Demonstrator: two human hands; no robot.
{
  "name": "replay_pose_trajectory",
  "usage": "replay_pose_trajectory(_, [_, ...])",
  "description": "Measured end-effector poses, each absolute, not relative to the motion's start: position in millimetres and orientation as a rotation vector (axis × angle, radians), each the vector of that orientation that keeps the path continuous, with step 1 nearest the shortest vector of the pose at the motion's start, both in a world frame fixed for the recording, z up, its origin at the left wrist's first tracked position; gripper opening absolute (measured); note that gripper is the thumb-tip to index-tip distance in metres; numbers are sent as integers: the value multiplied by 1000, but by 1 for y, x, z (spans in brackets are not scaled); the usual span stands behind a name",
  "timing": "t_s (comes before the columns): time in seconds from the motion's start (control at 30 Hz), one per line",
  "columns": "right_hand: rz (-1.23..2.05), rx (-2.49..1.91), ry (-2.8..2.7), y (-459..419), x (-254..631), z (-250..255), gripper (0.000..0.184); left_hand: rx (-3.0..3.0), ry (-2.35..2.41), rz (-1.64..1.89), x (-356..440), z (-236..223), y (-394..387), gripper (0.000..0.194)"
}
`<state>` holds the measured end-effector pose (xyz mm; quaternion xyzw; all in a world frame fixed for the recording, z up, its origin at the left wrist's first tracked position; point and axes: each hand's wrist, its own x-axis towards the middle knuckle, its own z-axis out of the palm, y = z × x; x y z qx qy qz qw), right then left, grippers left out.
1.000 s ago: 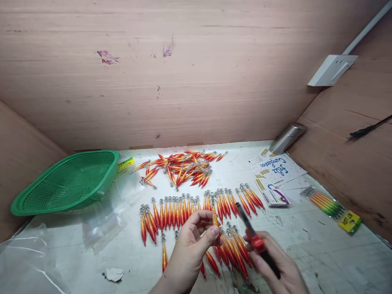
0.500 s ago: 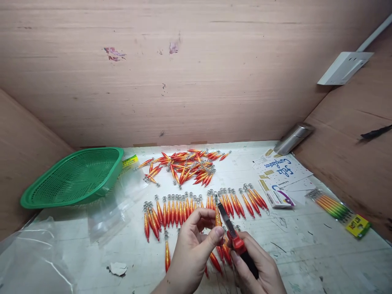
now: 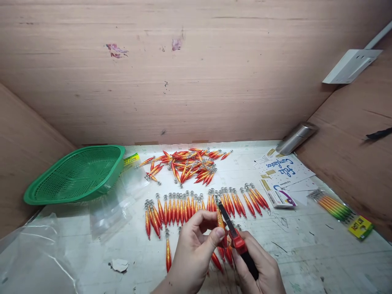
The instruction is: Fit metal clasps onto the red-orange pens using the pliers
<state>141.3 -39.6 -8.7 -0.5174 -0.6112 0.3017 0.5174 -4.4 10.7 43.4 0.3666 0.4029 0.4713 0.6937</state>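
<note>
My left hand (image 3: pixel 194 251) pinches an orange-gold squid lure (image 3: pixel 220 218) between thumb and fingers, its ring of metal hooks pointing up and away. My right hand (image 3: pixel 260 265) is wrapped around a red-and-black hand tool (image 3: pixel 239 244) with a long, dark, narrow front end. The tool's tip lies close beside the hooks of the held lure; whether they touch I cannot tell. Behind my hands runs a row of similar red-orange lures (image 3: pixel 174 210), hooks facing away. More lures (image 3: pixel 216 261) lie partly hidden beneath my hands, and a single lure (image 3: pixel 168 255) lies left of them.
A heap of lures (image 3: pixel 183 163) lies at the back. On the left are a green basket (image 3: pixel 118 175), clear plastic bags (image 3: pixel 107 216) and a scrap (image 3: pixel 119 265). On the right are printed cards (image 3: pixel 286 171), a small box (image 3: pixel 277 194), a metal cylinder (image 3: pixel 297 139) and packaged lures (image 3: pixel 333 206).
The view has shifted slightly. The held lure seems to have turned a little, showing more of its patterned side. Both hands keep nearly the same position and grip.
</note>
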Motion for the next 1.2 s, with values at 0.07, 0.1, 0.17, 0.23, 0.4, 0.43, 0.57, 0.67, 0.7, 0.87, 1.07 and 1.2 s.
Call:
replay_pose_trajectory(0.07, [726, -1240, -1466, -40, 142, -10, 18, 785, 896, 1043, -6, 43, 12, 30])
replay_pose_trajectory(0.1, [735, -1248, -1464, -40, 142, -10, 19, 764, 895, 1035, -7, 43, 12, 32])
replay_pose_trajectory(0.17, [769, -1274, -1453, -40, 142, -10, 20, 721, 887, 1007, -8, 43, 13, 35])
replay_pose_trajectory(0.23, [799, -1296, -1435, -40, 142, -9, 21, 677, 874, 983, -9, 43, 14, 37])
replay_pose_trajectory(0.4, [749, -1307, -1413, -39, 138, -5, 20, 618, 850, 998, -9, 44, 14, 39])
replay_pose_trajectory(0.43, [731, -1304, -1417, -39, 138, -4, 20, 623, 856, 1004, -9, 44, 13, 38])
replay_pose_trajectory(0.57, [681, -1303, -1446, -40, 141, -7, 16, 686, 884, 1045, -9, 45, 13, 36])
replay_pose_trajectory(0.67, [663, -1309, -1482, -42, 145, -11, 14, 747, 904, 1080, -8, 44, 13, 32])
replay_pose_trajectory(0.7, [659, -1309, -1495, -42, 146, -12, 13, 759, 914, 1083, -8, 44, 13, 32])
replay_pose_trajectory(0.87, [627, -1295, -1536, -42, 147, -10, 14, 819, 962, 1085, -6, 45, 13, 32])
replay_pose_trajectory(1.07, [590, -1295, -1577, -41, 144, -9, 17, 976, 1013, 1088, -8, 45, 11, 22])
replay_pose_trajectory(1.2, [612, -1305, -1564, -43, 144, -17, 17, 1052, 995, 1103, -9, 41, 13, 21])
